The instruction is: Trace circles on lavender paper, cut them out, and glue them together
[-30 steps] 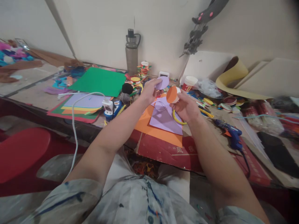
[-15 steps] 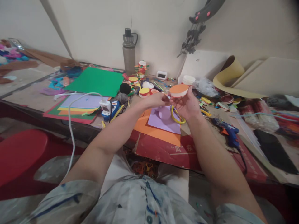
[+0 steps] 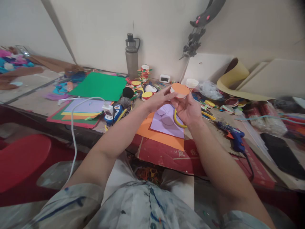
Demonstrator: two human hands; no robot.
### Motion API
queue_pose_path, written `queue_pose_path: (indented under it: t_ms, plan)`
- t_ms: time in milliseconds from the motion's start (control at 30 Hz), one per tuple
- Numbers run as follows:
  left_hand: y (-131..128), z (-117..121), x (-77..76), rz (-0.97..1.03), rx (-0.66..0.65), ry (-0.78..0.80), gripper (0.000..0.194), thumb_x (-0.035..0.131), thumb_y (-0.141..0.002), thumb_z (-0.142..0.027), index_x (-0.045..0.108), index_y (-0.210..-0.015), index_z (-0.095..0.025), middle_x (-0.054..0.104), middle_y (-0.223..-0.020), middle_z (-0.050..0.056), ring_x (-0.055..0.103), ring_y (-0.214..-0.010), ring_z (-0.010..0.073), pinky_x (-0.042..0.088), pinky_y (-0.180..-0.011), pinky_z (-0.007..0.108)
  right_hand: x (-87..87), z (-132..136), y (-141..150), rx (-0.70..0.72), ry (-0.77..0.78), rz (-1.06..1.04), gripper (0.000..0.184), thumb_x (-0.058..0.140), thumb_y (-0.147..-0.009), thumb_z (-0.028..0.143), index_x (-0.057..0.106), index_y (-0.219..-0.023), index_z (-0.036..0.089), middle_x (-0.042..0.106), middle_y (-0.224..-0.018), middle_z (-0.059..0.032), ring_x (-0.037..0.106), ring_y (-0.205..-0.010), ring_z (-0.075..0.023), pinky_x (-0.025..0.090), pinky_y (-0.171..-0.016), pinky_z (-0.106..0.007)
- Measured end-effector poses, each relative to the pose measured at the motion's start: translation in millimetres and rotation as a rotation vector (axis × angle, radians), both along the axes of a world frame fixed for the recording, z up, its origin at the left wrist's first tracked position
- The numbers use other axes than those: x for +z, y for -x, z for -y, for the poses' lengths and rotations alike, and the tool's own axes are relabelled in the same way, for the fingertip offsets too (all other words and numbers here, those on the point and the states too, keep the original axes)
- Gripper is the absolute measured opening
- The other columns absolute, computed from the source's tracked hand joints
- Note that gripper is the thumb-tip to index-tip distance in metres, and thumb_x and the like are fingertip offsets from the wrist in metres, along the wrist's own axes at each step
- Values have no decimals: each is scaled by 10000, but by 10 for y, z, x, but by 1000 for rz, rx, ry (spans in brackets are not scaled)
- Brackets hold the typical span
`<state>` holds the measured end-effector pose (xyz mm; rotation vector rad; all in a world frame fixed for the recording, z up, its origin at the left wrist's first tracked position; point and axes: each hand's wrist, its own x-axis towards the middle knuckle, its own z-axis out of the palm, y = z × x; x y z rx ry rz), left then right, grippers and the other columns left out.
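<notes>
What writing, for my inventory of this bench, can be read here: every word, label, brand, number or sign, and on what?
"风", in quotation marks, on the red cardboard at the near edge; the character after it is too blurred to be sure of.
White digital clock: dark digits, too small to read.
Blue socket unit: markings too small to read.
No brand name is legible.

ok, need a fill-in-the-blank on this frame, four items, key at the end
1. The left hand and right hand hold a round piece whose top is ____.
2. The smaller sheet lying on the orange sheet is ____.
3. The glue gun has a body that is mostly ____.
4. In the picture, the grey bottle stands to the ____ of the white clock.

Missing words: orange; purple; blue; left
</notes>
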<state>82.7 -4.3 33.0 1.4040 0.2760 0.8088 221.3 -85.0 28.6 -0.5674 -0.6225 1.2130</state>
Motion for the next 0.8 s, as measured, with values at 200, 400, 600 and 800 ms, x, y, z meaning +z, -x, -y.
queue_pose_path:
  t_ms: [200,400,600,800]
  plan:
    - [25,-48,-1,-3,216,-156,835,1013,-676,-659,696,-1303,-208,741,-1474,161,686,-1411,345,518,-1193,447,-178,-90,-178,-112,101,442,540,692,-966,764,700,-1255,308,799,-1237,-59,785,-1054,-216,705,-908,-377]
    - [27,-133,-38,-103,269,-341,937,1101,-527,-516,638,-1279,-204,713,-1472,189,737,-1286,335,581,-1117,449,-231,-156,-305,-248,-61,889,852,822,-805,801,615,-1484,329,675,-1548,-113,669,-1420,-323,598,-1144,-525]
    - [40,-170,-59,-133,213,-387,944,1079,-561,-561,629,-1309,-204,696,-1460,198,758,-1152,299,615,-1000,432,-217,-153,-275,-230,-75,834,837,931,-702,724,686,-1370,283,750,-1457,-120,719,-1351,-342,583,-1167,-553]
    - [81,-245,-75,-141,188,-379,986,1067,-570,-481,621,-1415,-234,650,-1551,204,748,-1207,320,617,-1032,470,-178,-119,-262,-174,-60,681,792,967,-681,717,696,-1309,316,782,-1358,-77,756,-1249,-306,655,-1007,-471]
